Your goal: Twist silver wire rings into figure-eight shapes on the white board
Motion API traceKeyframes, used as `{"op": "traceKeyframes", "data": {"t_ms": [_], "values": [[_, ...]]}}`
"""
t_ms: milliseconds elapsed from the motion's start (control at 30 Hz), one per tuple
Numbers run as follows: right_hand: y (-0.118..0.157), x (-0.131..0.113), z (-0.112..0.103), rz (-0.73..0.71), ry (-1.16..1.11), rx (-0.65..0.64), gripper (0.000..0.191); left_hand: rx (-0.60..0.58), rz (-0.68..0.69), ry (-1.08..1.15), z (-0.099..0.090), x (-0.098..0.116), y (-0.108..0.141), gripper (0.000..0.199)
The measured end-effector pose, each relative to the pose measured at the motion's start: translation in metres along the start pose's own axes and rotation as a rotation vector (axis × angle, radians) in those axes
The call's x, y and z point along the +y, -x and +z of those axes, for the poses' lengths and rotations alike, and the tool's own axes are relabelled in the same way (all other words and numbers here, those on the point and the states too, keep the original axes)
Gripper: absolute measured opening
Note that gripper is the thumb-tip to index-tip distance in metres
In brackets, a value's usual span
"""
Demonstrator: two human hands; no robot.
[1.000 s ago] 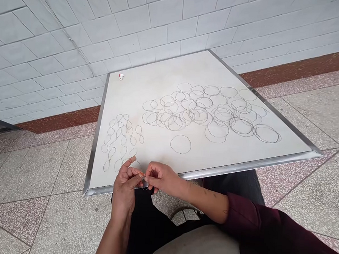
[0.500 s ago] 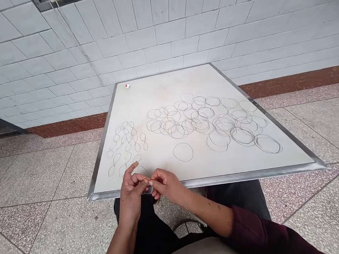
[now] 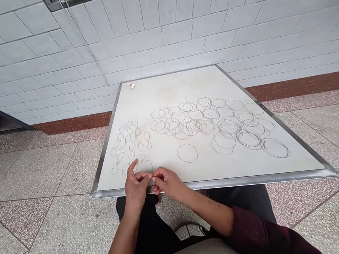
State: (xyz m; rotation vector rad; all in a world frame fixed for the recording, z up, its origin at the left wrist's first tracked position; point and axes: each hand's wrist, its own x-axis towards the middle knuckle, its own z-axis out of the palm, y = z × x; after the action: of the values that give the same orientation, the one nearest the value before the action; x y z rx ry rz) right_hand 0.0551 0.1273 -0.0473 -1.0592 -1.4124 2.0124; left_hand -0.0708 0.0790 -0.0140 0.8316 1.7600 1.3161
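At the near edge of the white table [image 3: 172, 78], my left hand [image 3: 136, 188] and my right hand [image 3: 168, 183] meet with their fingertips nearly touching. Both pinch a thin wire loop [image 3: 149, 164], whose curve rises just above the fingers; the rest of it is hidden. The left index finger sticks up, while its thumb presses on another finger. Beyond my left hand lie several wires twisted into figure-eights [image 3: 118, 163]. A single round wire ring [image 3: 187, 153] rests to the right of my hands.
Many overlapping wire rings [image 3: 229, 126] spread over the middle and right of the table. A small red and white object [image 3: 132, 86] sits near the far left corner. A metal edge [image 3: 229, 180] frames the table, and a tiled wall [image 3: 174, 32] stands behind it.
The view has shifted slightly, so the table appears a little farther right. My hands stay pinched together at the near edge, with the fingertips slightly closer.
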Motion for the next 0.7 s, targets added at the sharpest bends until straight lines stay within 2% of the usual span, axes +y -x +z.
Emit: {"op": "traceKeyframes", "data": {"t_ms": [233, 500, 700], "values": [[-0.017, -0.011, -0.009, 0.085, 0.155, 0.036, 0.008, 0.024, 0.052, -0.128, -0.003, -0.007, -0.011, 0.072], [-0.031, -0.016, -0.009, 0.126, 0.306, 0.031, 0.006, 0.055, 0.206, -0.163, -0.002, -0.032, -0.013, 0.055], [-0.033, -0.028, -0.011, 0.137, 0.480, -0.029, 0.012, 0.027, 0.371, -0.424, -0.002, -0.040, -0.002, 0.050]]}}
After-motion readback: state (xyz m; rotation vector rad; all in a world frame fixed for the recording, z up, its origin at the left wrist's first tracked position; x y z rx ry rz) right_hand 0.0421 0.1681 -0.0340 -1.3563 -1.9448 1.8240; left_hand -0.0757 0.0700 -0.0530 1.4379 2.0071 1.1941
